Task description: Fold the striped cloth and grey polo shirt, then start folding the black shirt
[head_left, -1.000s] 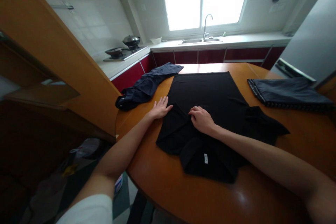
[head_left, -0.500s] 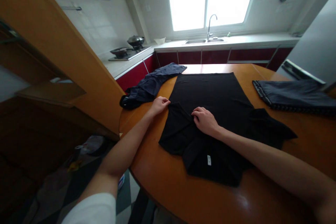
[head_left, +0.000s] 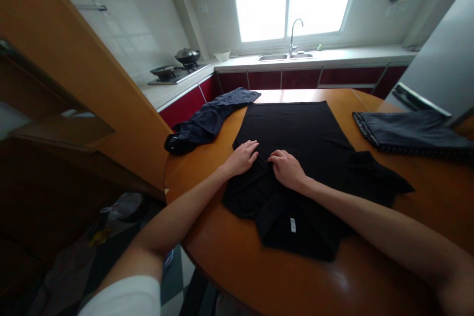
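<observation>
A black T-shirt (head_left: 296, 128) lies spread on the round wooden table (head_left: 425, 217), collar toward me with a white label showing. Its left sleeve is folded in over the body. My left hand (head_left: 242, 158) rests flat on that folded part, fingers stretched out. Beside it my right hand (head_left: 287, 169) presses on the shirt's middle with the fingers curled onto the cloth. The shirt's right sleeve (head_left: 377, 177) still sticks out to the right.
A crumpled dark blue garment (head_left: 207, 121) hangs over the table's left edge. A folded dark garment (head_left: 407, 131) lies at the right. Behind are a kitchen counter with a sink (head_left: 283, 57) and a stove (head_left: 174, 71). A wooden cabinet (head_left: 74, 74) stands on the left.
My left hand moved right from the shirt's left edge onto the shirt, next to my right hand. The right hand has stayed in place.
</observation>
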`<state>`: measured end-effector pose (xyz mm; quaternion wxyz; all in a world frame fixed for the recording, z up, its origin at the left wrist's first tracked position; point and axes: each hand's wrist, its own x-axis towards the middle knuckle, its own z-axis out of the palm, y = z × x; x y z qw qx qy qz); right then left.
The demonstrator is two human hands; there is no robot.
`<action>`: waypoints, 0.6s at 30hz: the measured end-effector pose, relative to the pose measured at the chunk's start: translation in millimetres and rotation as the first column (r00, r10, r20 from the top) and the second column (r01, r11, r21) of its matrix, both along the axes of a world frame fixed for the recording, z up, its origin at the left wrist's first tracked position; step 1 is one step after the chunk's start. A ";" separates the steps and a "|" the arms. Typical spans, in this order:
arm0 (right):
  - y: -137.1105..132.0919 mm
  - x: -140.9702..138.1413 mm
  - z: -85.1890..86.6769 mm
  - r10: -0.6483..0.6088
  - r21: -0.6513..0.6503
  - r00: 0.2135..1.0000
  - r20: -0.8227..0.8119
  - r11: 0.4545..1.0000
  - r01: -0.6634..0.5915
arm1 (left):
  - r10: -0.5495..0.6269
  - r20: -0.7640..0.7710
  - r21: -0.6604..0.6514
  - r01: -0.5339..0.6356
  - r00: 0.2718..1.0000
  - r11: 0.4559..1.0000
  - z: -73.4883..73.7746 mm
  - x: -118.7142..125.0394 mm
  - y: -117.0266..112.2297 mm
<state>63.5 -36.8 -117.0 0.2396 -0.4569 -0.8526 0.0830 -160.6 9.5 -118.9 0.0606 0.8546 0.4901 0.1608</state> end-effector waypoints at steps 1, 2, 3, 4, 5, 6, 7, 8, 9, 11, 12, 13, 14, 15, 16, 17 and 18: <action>0.2 -0.3 -0.1 -0.002 0.003 1.000 -0.001 1.000 0.002 | 0.002 -0.064 -0.029 -0.004 0.998 1.000 -2.8 2.9 -1.6; 0.5 -0.5 -0.3 -0.002 0.007 1.000 -0.003 1.000 0.003 | 0.010 -0.116 -0.054 -0.016 0.993 0.998 -5.2 4.5 -2.3; 0.7 -0.8 -0.4 -0.002 0.011 1.000 -0.007 1.000 0.002 | 0.018 -0.152 -0.074 -0.029 0.988 0.997 -6.9 5.0 -2.3; 0.9 -0.9 -0.5 -0.002 0.014 1.000 -0.011 1.000 0.002 | 0.022 -0.176 -0.090 -0.038 0.984 0.995 -7.9 4.8 -2.0; 1.0 -1.1 -0.4 -0.001 0.015 1.000 -0.013 1.000 0.001 | 0.025 -0.191 -0.100 -0.045 0.981 0.994 -8.2 4.1 -1.4; 1.0 -1.1 -0.3 0.001 0.013 1.000 -0.013 1.000 -0.001 | 0.027 -0.202 -0.105 -0.049 0.979 0.993 -8.0 3.4 -1.0; 1.0 -1.1 -0.1 0.000 0.011 1.000 -0.012 1.000 0.000 | 0.030 -0.211 -0.107 -0.054 0.977 0.993 -7.5 2.9 -0.7; 0.8 -1.1 0.1 -0.002 0.008 1.000 -0.010 1.000 0.002 | 0.034 -0.218 -0.107 -0.058 0.975 0.993 -6.8 2.5 -0.6; 0.6 -1.1 0.4 -0.004 0.006 1.000 -0.006 1.000 0.004 | 0.037 -0.223 -0.107 -0.063 0.974 0.992 -6.2 2.5 -0.8; 0.0 -0.9 1.0 -0.008 0.005 1.000 -0.003 1.000 0.008 | 0.046 -0.230 -0.106 -0.072 0.972 0.992 -5.2 3.2 -1.8; -0.3 -0.9 1.2 -0.010 0.007 1.000 -0.002 1.000 0.010 | 0.051 -0.233 -0.103 -0.076 0.971 0.992 -4.8 3.7 -2.3; -0.5 -1.0 1.4 -0.008 0.007 1.000 -0.001 1.000 0.008 | 0.056 -0.236 -0.099 -0.081 0.970 0.992 -4.4 4.3 -2.9; -0.6 -1.0 1.4 -0.007 0.007 1.000 0.000 1.000 0.007 | 0.062 -0.240 -0.095 -0.087 0.969 0.992 -3.9 4.8 -3.4; -0.5 -1.2 1.2 -0.006 0.007 1.000 0.001 1.000 0.006 | 0.068 -0.243 -0.094 -0.093 0.968 0.991 -3.5 5.2 -3.7; -0.3 -1.3 0.8 -0.006 0.006 1.000 0.002 1.000 0.006 | 0.073 -0.245 -0.094 -0.098 0.967 0.991 -2.9 5.4 -3.8; 0.0 -1.5 0.4 -0.007 0.003 1.000 0.005 1.000 0.007 | 0.075 -0.247 -0.097 -0.102 0.966 0.990 -2.4 5.6 -3.8; 0.3 -1.6 -0.2 -0.009 0.000 1.000 0.006 1.000 0.009 | 0.075 -0.249 -0.101 -0.103 0.966 0.990 -2.0 5.6 -3.6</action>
